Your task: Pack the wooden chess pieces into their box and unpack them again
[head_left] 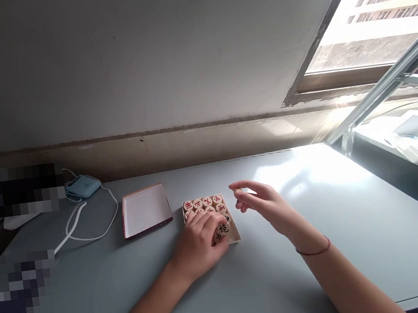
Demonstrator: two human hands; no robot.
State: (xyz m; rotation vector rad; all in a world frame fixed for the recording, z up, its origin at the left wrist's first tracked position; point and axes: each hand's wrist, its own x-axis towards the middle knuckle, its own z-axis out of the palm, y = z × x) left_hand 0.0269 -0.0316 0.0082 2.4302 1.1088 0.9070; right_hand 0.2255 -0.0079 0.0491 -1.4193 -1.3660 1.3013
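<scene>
A shallow box [235,233] of round wooden Chinese chess pieces [207,201] sits on the grey desk, red characters showing in its far rows. Over the near part of the box, my left hand [203,236] is closed on a Chinese chess piece [223,228] with a black character, tilted between thumb and fingers. The hand hides several pieces below it. To the right of the box, my right hand [262,198] is raised above the desk. Its thumb and index finger pinch a small pale piece [238,190], seen edge-on and mostly covered.
Left of the box lies an open box lid [146,211], pale inside with a dark red rim. Farther left are a light blue device [83,186] and a looping white cable [89,238]. A wall backs the desk [356,240]; a metal frame [379,85] stands right, by the window.
</scene>
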